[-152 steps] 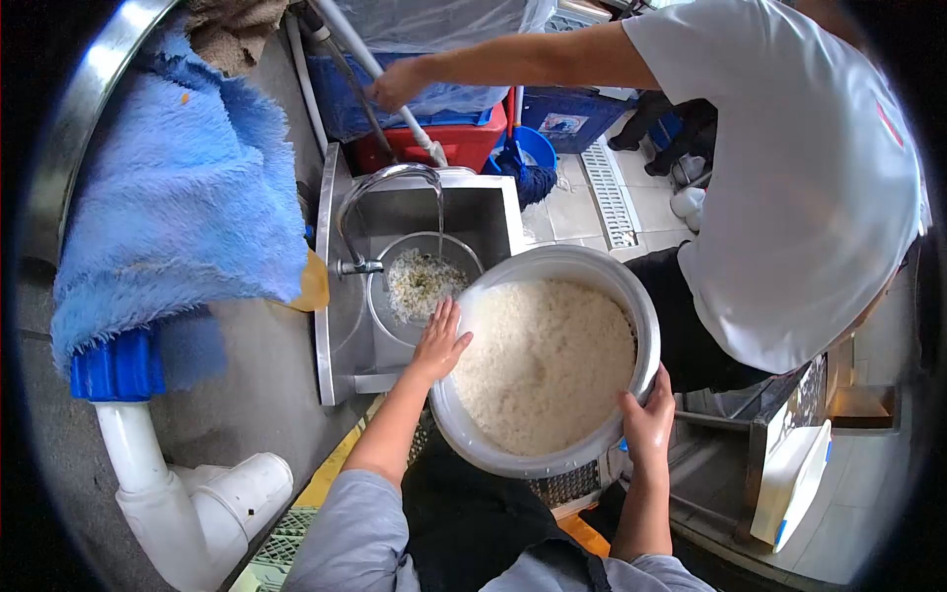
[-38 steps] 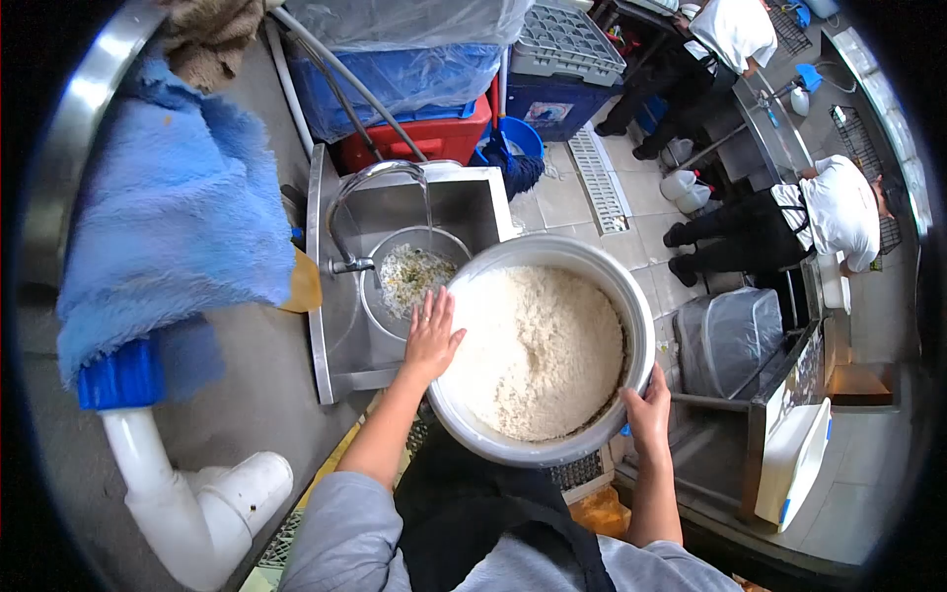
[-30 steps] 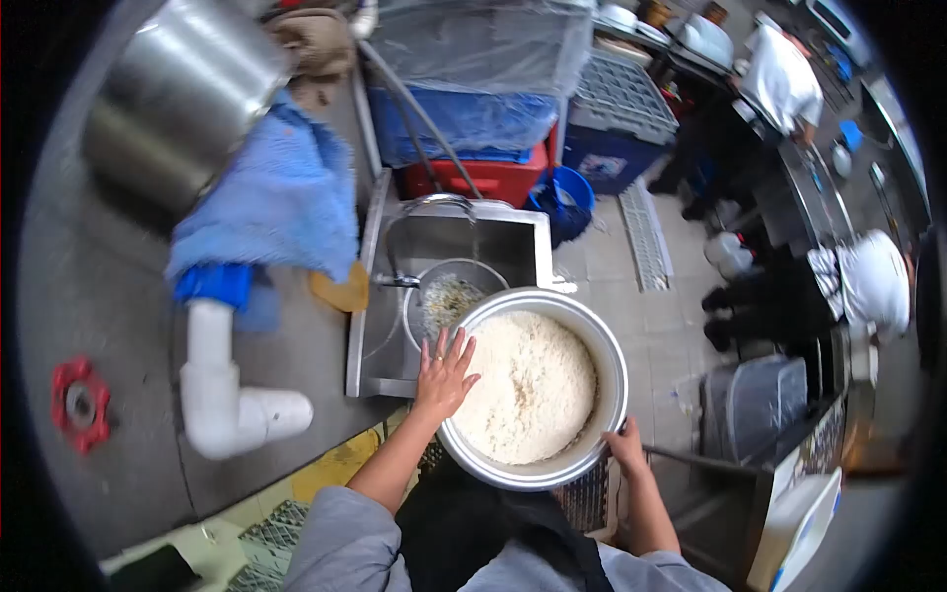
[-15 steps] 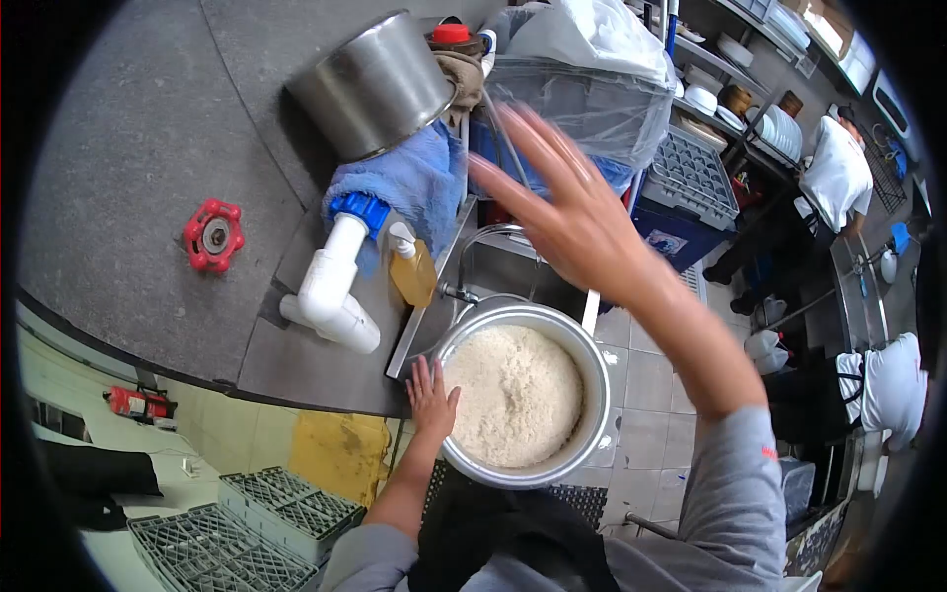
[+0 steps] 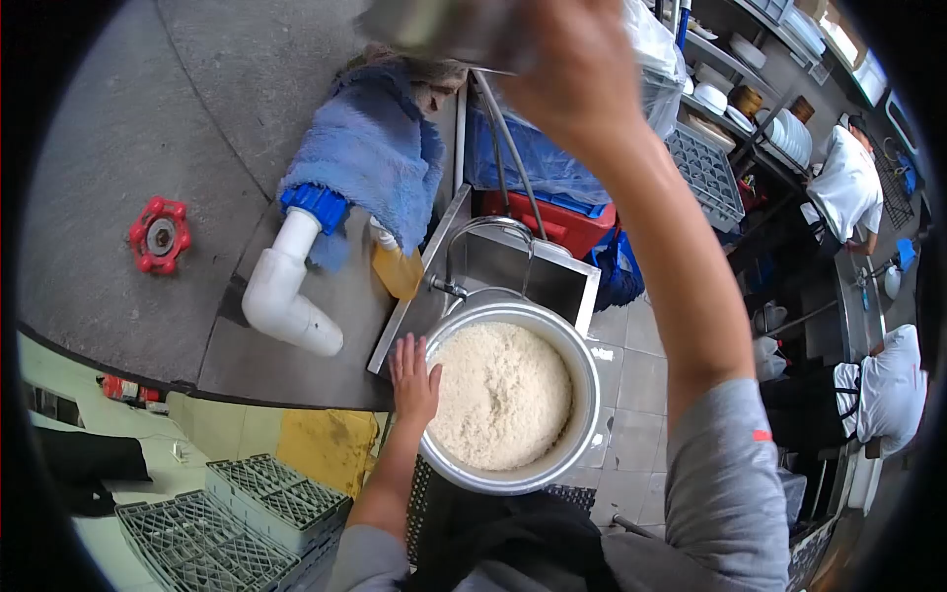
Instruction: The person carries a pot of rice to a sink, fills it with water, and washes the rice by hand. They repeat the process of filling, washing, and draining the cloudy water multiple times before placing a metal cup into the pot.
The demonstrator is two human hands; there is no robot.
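Note:
A large round metal pot (image 5: 589,414) full of uncooked-looking white rice (image 5: 503,395) stands at the near edge of the sink. My left hand (image 5: 415,383) lies against the left side of its rim, fingers stretched out. High in the view, my right hand (image 5: 582,74) grips the edge of a steel pot (image 5: 444,35), blurred by motion and partly cut off by the frame. My right fingertips are hidden. Below that steel pot, a blue towel (image 5: 360,148) drapes over a white pipe elbow (image 5: 281,296) with a blue collar.
A curved faucet (image 5: 449,288) rises at the sink (image 5: 582,296) behind the rice. A yellow bottle (image 5: 398,271) and a red valve handle (image 5: 159,236) are on the grey counter (image 5: 89,227). Plastic racks (image 5: 207,548) sit lower left. Two people (image 5: 848,183) in white work at right.
My right hand has reached up and taken hold of the steel pot, which has lifted off the blue towel and moved right. My left hand stays at the rice pot's rim. The view has shifted slightly.

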